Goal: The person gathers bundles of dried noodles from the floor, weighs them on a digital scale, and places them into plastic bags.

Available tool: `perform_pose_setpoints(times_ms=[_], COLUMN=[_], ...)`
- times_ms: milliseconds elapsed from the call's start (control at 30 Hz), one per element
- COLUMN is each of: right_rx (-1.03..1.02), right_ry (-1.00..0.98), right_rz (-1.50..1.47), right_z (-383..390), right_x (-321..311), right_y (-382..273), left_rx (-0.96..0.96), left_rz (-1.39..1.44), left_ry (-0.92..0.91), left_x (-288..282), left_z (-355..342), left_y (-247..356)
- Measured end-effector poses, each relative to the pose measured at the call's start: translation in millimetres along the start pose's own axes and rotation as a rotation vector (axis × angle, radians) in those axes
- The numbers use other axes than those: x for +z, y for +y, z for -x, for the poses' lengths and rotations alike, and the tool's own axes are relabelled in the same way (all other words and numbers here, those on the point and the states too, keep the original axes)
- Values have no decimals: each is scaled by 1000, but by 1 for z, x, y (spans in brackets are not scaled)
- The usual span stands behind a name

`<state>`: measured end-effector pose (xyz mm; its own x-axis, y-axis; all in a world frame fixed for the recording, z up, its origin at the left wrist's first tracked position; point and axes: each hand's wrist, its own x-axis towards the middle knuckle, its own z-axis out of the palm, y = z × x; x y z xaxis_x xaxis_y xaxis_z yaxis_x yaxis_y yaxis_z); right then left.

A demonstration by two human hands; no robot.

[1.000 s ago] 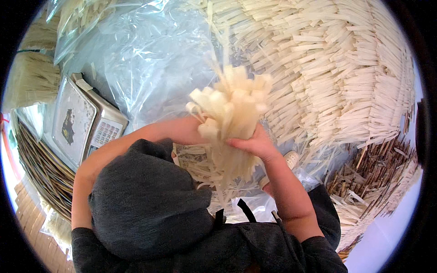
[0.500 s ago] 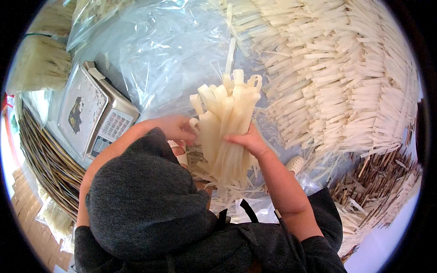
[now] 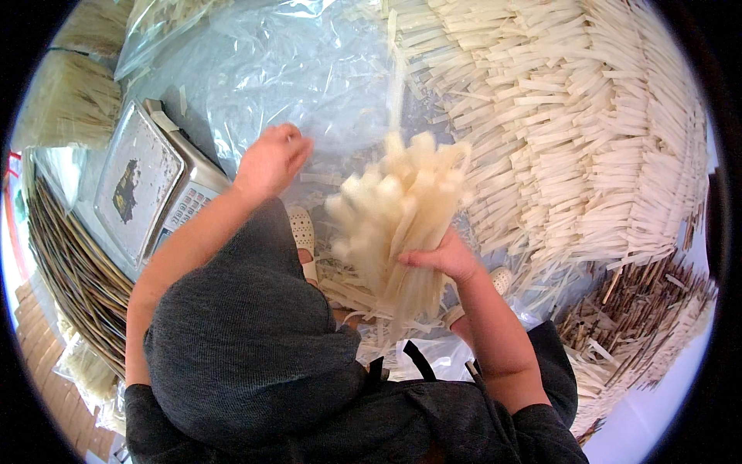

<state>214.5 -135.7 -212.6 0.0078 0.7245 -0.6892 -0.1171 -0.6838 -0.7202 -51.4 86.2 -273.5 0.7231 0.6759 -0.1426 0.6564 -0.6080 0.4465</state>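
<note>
In the middle of the view, a little right of centre, is the bundle of pale cream, flat, ribbon-like strips (image 3: pixel 416 216) that I have in my right hand (image 3: pixel 440 259). It stands upright with a slight lean toward one o'clock, its upper ends folded over and blurred. My right hand meets it at about half past four: the thumb presses across the front, and the other fingers are hidden behind, so I cannot tell how they lie. My left hand (image 3: pixel 273 161) hangs at ten o'clock, apart from the bundle, its fingers half curled in the air; blur keeps me from telling whether their tips touch.

Close by at nine o'clock is a cream perforated shoe (image 3: pixel 302 226); its mate (image 3: pixel 501 281) is at four. Farther out at two o'clock spreads a broad bed of overlapping pale cream strips (image 3: pixel 572 147). A crumpled clear plastic sheet (image 3: pixel 309 69) lies toward eleven, and a silver-grey scale with a flat square tray and keypad (image 3: pixel 147 174) sits just past nine. Long brown sticks (image 3: pixel 73 259) run beyond it, between eight and nine; shorter dark brown sticks (image 3: pixel 634 317) lie at four.
</note>
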Motion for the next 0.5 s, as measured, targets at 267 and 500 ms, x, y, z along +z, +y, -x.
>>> perform_pose_setpoints(times_ms=[267,500], right_rx=[58,23], right_ry=[-336,-220], right_rz=[107,45], right_z=[-3,-60], right_x=[29,2], right_y=[18,6], left_rx=[-548,52], left_rz=[808,215], left_ry=[43,258], left_x=[-51,-64], left_z=[-64,-25], left_y=[9,41])
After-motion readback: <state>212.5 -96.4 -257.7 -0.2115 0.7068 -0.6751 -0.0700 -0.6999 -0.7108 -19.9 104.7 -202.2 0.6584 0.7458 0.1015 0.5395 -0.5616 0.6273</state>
